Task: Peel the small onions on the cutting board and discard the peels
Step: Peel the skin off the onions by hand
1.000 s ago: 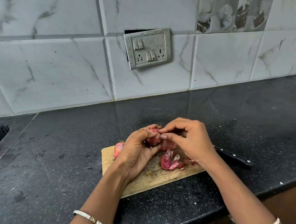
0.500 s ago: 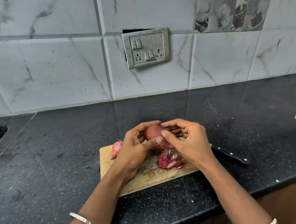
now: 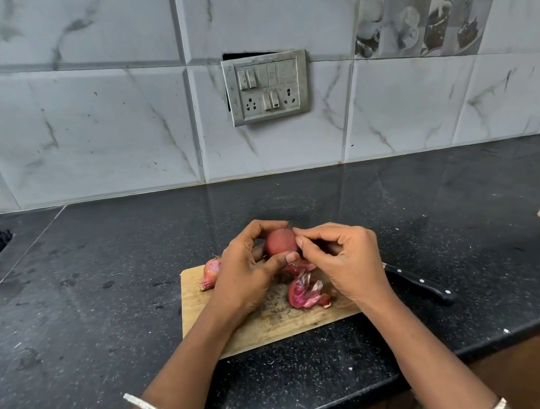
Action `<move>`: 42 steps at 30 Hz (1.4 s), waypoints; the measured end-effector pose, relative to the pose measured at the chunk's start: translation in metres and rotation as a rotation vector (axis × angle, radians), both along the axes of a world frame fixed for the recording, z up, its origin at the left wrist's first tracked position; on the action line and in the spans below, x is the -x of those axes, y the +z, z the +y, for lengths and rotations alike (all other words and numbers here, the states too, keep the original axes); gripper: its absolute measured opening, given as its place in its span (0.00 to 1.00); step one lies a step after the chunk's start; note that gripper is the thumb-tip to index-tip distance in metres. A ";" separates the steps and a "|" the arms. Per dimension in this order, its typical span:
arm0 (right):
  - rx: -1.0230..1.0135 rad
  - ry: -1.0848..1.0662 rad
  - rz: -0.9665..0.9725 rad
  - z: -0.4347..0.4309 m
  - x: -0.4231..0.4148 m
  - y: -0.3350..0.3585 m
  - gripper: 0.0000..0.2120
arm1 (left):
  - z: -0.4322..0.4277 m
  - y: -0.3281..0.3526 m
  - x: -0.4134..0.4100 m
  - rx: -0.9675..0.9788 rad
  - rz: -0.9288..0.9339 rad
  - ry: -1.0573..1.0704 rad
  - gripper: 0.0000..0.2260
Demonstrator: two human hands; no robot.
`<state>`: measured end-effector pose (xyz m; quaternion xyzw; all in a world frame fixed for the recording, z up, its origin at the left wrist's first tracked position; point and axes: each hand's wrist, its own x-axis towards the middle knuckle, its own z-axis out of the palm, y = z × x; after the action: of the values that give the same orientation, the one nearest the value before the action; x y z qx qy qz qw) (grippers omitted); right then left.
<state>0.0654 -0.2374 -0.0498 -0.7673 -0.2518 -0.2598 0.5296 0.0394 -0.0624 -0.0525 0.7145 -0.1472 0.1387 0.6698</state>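
Left hand (image 3: pixel 247 276) grips the onion (image 3: pixel 278 242) — right hand (image 3: pixel 345 263) pinches its peel (image 3: pixel 291 229) — above the cutting board (image 3: pixel 278 327).

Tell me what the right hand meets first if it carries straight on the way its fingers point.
The onion gripped in the left hand: the right hand points leftward at it, fingertips seemingly touching its skin. Depth is hard to judge.

Peels (image 3: pixel 304 294) on cutting board (image 3: pixel 271 327)
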 end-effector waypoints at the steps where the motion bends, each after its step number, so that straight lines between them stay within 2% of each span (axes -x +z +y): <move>1: 0.001 -0.003 0.000 0.000 0.000 0.000 0.07 | 0.000 0.000 -0.001 -0.005 -0.003 -0.001 0.20; 9: 0.093 -0.108 -0.075 0.001 0.002 -0.001 0.06 | 0.000 -0.006 -0.005 -0.041 -0.004 -0.029 0.19; 15: 0.159 -0.059 -0.124 0.002 0.003 -0.004 0.10 | 0.002 -0.009 -0.010 -0.115 -0.102 0.035 0.18; 20: 0.156 -0.072 -0.194 0.001 0.000 -0.006 0.08 | 0.002 -0.012 -0.010 -0.122 -0.105 0.034 0.19; 29: 0.145 -0.095 -0.199 0.002 0.001 -0.006 0.05 | 0.003 -0.009 -0.008 -0.160 -0.121 0.046 0.18; 42: 0.231 -0.241 -0.215 0.006 0.004 -0.004 0.02 | 0.003 -0.007 -0.006 -0.199 -0.142 0.058 0.19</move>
<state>0.0616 -0.2318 -0.0540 -0.8154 -0.2411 -0.3712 0.3731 0.0450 -0.0591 -0.0591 0.7699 -0.1866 0.1928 0.5790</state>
